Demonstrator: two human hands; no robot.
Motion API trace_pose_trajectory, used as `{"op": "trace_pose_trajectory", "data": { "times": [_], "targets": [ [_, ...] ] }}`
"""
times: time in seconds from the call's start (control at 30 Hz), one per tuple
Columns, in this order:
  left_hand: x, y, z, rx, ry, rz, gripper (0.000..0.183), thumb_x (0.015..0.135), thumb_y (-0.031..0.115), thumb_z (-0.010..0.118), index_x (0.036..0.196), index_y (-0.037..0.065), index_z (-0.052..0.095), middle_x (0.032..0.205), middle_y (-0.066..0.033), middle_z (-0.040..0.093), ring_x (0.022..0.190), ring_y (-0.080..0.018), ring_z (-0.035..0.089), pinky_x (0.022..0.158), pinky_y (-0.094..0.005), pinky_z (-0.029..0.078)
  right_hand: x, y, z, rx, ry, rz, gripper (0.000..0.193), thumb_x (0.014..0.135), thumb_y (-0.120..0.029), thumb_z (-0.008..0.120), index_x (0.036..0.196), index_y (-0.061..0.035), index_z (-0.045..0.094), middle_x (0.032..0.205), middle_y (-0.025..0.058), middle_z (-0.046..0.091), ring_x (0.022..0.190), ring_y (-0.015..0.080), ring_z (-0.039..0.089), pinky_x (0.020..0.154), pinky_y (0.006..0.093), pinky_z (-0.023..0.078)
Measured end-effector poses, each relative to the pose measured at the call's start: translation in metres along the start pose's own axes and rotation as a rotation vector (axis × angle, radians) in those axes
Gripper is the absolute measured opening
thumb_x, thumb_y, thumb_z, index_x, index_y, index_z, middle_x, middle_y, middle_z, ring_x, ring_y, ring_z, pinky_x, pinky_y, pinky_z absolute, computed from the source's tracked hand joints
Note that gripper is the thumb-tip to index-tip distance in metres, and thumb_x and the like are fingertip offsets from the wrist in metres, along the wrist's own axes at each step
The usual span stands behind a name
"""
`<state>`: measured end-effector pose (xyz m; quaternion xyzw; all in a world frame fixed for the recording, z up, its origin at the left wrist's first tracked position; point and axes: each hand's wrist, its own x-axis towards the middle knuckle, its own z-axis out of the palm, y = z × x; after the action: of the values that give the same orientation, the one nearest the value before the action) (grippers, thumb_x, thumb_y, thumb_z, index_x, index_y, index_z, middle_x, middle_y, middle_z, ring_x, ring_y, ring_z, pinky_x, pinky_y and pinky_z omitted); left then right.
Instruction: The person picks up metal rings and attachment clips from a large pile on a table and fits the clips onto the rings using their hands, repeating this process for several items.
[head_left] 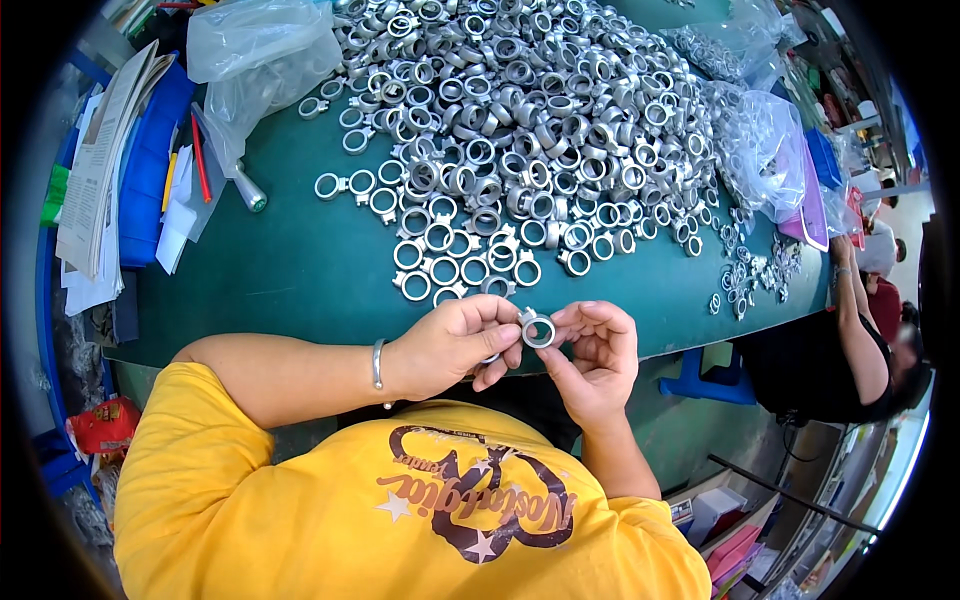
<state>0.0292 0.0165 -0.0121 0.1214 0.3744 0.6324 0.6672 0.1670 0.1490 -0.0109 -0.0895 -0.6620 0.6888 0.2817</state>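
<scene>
In front of my chest, at the table's near edge, both hands meet at a small grey metal ring (pixel 538 331) with a short lug on its rim. My left hand (pixel 450 345), a silver bangle at its wrist, pinches the ring by the lug side. The thumb and fingers of my right hand (pixel 597 360) close on its other side. Part of another ring (pixel 490 358) shows under the left fingers. Just beyond my hands, a large heap of similar metal rings (pixel 520 100) spreads over the green tabletop (pixel 285 290), with loose ones lying toward me.
On the left stand a blue bin (pixel 150 180) with papers, a red pen (pixel 201 160) and a clear plastic bag (pixel 260 60). To the right lie smaller metal pieces (pixel 750 275), another plastic bag (pixel 770 150) and a purple tray (pixel 808 205). A co-worker's arm (pixel 850 305) reaches the table there.
</scene>
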Motion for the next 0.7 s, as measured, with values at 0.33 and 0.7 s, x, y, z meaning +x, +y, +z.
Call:
{"op": "trace_pose_trajectory", "data": {
  "times": [0.33,0.7],
  "targets": [
    [0.001,0.005,0.004,0.129,0.057,-0.069,0.013,0.094,0.013,0.05,0.099,0.001,0.051,0.079,-0.0059,0.057,0.058,-0.0103,0.053,0.049,-0.0221,0.043,0.012,-0.016,0.0,-0.499,-0.129,-0.148,0.019,0.069,0.007,0.071,0.085,-0.0004,0.065,0.095,0.0138,0.057,0.079,0.0217,0.06,0.067,0.0279,0.05],
    [-0.001,0.003,-0.001,0.012,0.024,-0.026,0.014,0.094,0.012,0.051,0.101,0.001,0.052,0.081,-0.0082,0.057,0.06,-0.0135,0.053,0.052,-0.0234,0.043,0.085,-0.05,-0.078,-0.905,0.392,-0.455,0.01,0.073,0.003,0.065,0.079,-0.0024,0.059,0.085,0.0123,0.061,0.082,0.0285,0.058,0.074,0.0358,0.046]
  ]
}}
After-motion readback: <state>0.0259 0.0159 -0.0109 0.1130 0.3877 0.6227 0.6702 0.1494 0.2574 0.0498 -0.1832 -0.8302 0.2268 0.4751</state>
